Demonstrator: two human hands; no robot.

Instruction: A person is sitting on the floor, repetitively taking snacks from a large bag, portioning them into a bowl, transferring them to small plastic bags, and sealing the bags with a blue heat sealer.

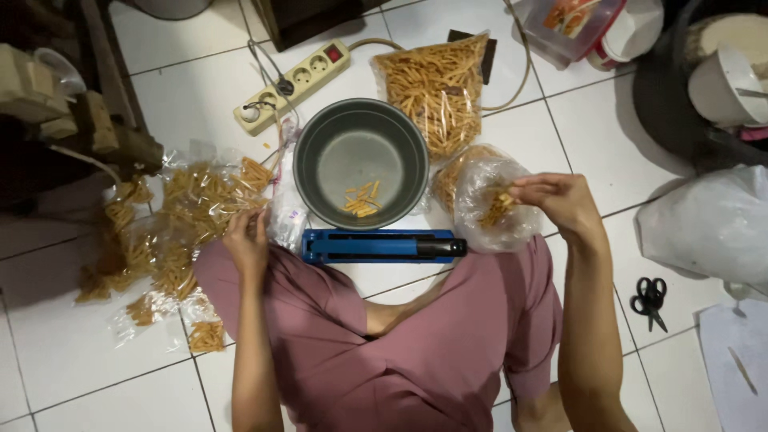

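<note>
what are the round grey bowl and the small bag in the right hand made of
The round grey bowl looks like metal with a dull brushed finish: its base shows a soft sheen. The small clear bag seems thin glossy plastic: crinkled, see-through, snack sticks visible inside.

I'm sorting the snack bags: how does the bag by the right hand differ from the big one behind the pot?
The bag at the right hand, the small bag, is open, rounded and only part filled; the large bag lies flat, packed full. The hand reaches into the small bag; nothing touches the large one. Both are clear plastic holding yellow stick snacks.
</note>
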